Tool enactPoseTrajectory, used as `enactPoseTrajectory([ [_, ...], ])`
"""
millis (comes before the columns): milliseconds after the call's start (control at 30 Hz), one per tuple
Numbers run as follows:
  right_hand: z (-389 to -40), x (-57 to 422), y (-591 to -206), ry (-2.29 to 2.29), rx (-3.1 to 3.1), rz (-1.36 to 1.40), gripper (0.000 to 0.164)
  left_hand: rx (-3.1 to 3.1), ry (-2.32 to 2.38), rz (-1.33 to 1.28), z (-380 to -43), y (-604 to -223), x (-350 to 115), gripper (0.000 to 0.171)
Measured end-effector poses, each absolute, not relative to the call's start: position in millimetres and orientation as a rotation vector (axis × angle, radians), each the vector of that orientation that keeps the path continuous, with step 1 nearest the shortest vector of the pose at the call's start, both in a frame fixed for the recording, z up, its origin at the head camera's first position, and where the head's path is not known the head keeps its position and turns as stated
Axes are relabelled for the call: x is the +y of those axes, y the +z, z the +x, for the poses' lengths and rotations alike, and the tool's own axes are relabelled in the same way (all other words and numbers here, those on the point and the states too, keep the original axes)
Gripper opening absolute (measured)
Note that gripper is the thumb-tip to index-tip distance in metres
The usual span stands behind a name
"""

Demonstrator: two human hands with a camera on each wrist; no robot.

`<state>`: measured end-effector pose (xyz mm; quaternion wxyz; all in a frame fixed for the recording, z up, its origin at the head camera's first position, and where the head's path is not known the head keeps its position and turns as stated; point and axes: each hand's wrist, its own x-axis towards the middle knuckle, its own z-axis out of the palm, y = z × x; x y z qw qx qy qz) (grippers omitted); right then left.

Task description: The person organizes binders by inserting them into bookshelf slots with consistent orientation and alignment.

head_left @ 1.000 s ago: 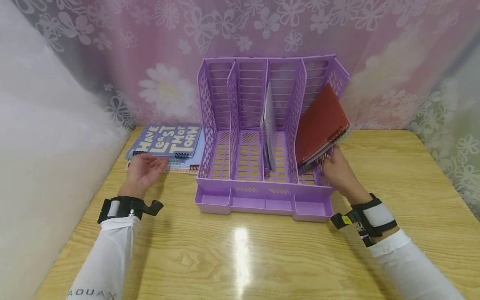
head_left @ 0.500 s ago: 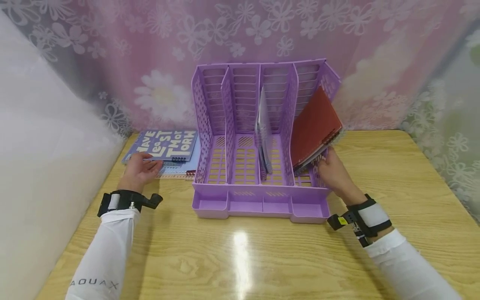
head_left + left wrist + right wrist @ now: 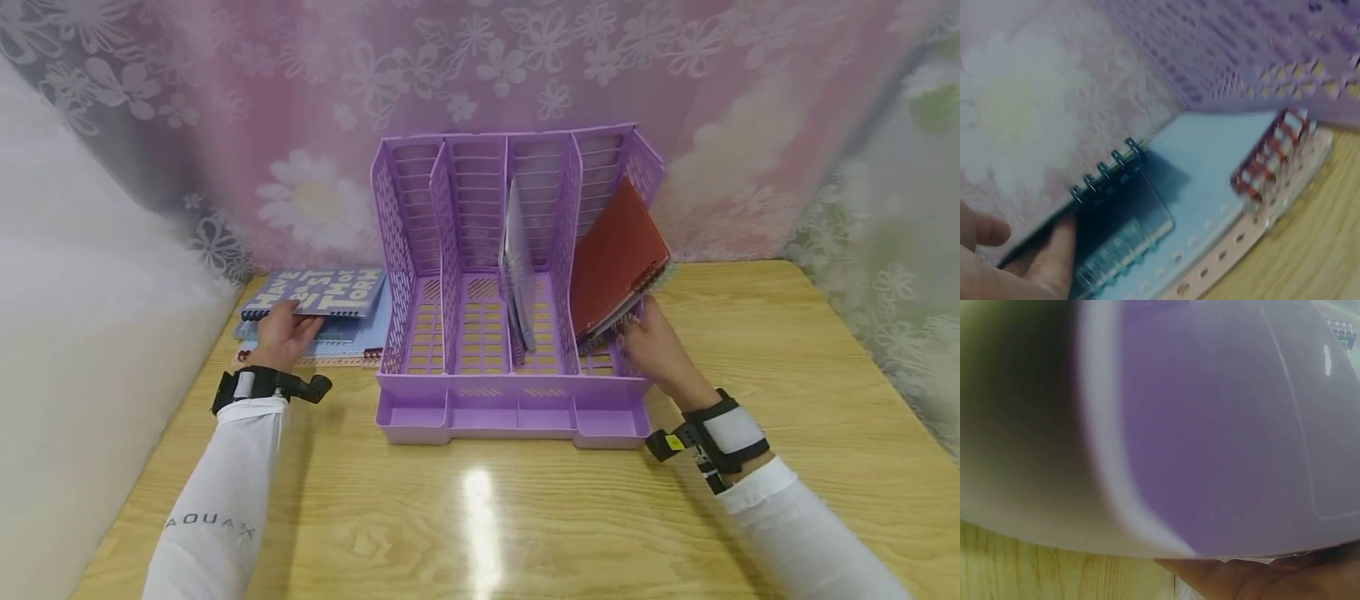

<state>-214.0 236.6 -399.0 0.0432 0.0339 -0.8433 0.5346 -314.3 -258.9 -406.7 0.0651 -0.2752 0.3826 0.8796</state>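
My left hand (image 3: 281, 337) pinches the front edge of a blue spiral notebook (image 3: 341, 292) with large pale lettering, lifting that edge off the pile. In the left wrist view its fingers (image 3: 1054, 259) reach under the notebook beside the dark binding rings (image 3: 1110, 172). Beneath lie a clear-ringed notebook (image 3: 1116, 253) and a pale blue notebook (image 3: 1204, 150) with red-brown rings. On the right, my right hand (image 3: 660, 350) grips the side wall of a purple file organizer (image 3: 513, 408). A red spiral notebook (image 3: 618, 258) leans in the rightmost slot, above that hand.
Several thin notebooks (image 3: 519, 275) stand upright near the organizer's middle divider. Small trays line its front. A wooden table (image 3: 375, 517) lies underneath, and a floral curtain (image 3: 315, 100) hangs behind. White fabric (image 3: 90, 333) borders the left side.
My left fingers have slipped under the lettered notebook and raised its front edge, tilting it back. My right hand stays at the organizer's side. The head view has shifted slightly.
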Motion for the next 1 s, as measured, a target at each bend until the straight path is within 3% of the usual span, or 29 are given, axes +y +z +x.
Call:
enactPoseTrajectory([
  [167,-214.0,229.3,-403.9,1.674,-2.578,0.13,0.058,1.291,2.581,-0.914,-314.7,-413.9,-275.2,0.058],
  [433,-214.6,227.8,-405.7,1.668,-2.567,0.148,0.056,1.352,2.665,-0.781,-302.8,-410.2,-285.5,0.054],
  [633,-215.7,227.6,-403.1,1.656,-2.583,0.17,0.056,1.228,2.835,-0.506,-269.6,-393.4,-293.1,0.047],
  [833,-215.6,232.8,-400.1,1.626,-2.591,0.16,0.058,1.353,2.9,-0.156,-230.6,-368.9,-285.3,0.023],
  [1000,-214.5,238.4,-399.7,1.595,-2.601,0.106,0.056,1.544,2.899,0.088,-206.4,-343.9,-272.4,0.024],
])
